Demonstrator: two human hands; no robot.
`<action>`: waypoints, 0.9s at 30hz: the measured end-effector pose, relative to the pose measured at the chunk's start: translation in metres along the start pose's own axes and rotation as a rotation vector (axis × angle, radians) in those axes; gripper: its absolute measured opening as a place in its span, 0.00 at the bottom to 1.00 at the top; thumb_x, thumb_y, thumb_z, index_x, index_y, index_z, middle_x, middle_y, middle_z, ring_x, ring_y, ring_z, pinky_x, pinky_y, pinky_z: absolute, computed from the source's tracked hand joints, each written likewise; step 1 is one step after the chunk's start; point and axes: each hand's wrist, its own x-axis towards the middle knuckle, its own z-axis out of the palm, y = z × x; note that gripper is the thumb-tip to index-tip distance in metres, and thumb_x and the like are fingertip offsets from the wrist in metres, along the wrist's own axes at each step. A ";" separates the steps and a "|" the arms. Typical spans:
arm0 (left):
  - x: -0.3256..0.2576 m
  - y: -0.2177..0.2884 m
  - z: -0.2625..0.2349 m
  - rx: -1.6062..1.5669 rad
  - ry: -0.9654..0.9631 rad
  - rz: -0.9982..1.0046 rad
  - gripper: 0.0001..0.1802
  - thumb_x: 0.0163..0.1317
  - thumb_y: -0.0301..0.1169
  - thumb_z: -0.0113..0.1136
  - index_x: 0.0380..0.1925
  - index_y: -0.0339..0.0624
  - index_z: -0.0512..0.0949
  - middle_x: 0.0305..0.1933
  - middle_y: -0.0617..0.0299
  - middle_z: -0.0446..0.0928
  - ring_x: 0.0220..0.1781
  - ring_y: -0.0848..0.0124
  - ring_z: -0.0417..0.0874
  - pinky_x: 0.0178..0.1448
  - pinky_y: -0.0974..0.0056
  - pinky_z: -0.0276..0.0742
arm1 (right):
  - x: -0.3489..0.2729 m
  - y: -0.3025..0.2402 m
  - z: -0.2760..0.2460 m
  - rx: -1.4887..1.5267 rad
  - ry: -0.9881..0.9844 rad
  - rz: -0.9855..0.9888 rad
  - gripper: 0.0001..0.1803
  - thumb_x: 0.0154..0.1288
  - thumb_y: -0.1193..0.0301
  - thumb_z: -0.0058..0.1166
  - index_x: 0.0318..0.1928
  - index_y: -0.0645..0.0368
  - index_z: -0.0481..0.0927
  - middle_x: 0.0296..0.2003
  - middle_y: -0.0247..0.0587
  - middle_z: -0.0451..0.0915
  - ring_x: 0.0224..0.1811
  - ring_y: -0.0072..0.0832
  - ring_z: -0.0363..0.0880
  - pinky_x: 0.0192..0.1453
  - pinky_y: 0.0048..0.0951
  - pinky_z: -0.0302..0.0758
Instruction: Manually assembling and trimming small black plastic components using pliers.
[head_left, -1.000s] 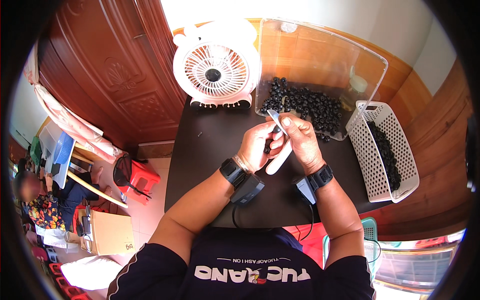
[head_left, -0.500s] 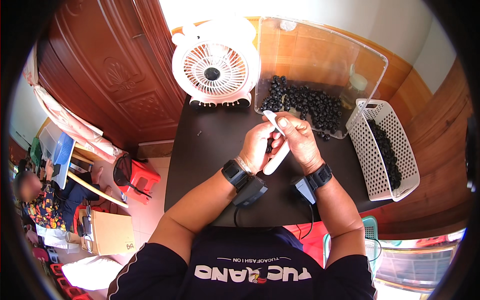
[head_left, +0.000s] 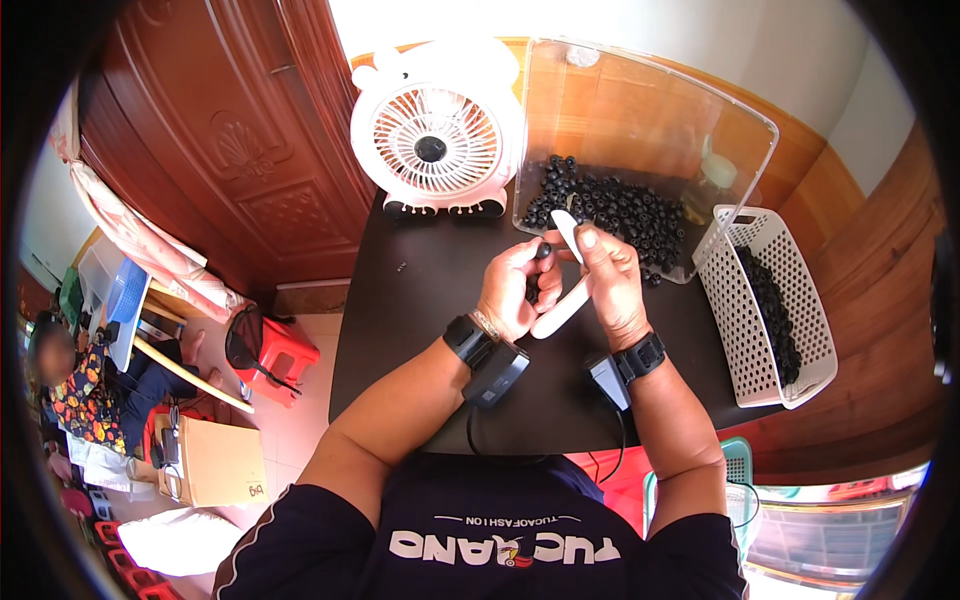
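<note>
Between the thumb and finger of my left hand (head_left: 508,293) sits a small round black piece (head_left: 543,250). More black pieces (head_left: 532,289) are tucked in the curled fingers below it. My right hand (head_left: 613,285) is closed round a slim white knife-like tool (head_left: 565,228); its pale tip points up and away, and its rounded white end shows below my fingers. The tool's tip is a little to the right of the black piece, apart from it. Both hands are held over the dark table (head_left: 420,330), close to a clear plastic bin (head_left: 640,75) lying behind them.
Many black pieces (head_left: 625,215) lie in the clear bin. A white perforated basket (head_left: 745,345) with more dark pieces stands at the right. A white animal-shaped fan (head_left: 390,180) is at the back left. Far left, a person (head_left: 85,400) sits near a red stool (head_left: 280,350).
My hands have drawn slightly apart. The white tool's tip has moved right and up, off my left fingers, and a black piece now shows at my left fingertips.
</note>
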 end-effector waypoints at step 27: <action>0.051 0.005 0.002 0.342 -0.017 0.038 0.16 0.65 0.37 0.41 0.20 0.43 0.68 0.18 0.63 0.66 0.17 0.73 0.65 0.17 0.70 0.56 | 0.014 -0.010 -0.035 -0.146 0.499 -0.151 0.21 0.68 0.57 0.51 0.28 0.62 0.81 0.27 0.37 0.82 0.28 0.18 0.75 0.36 0.22 0.72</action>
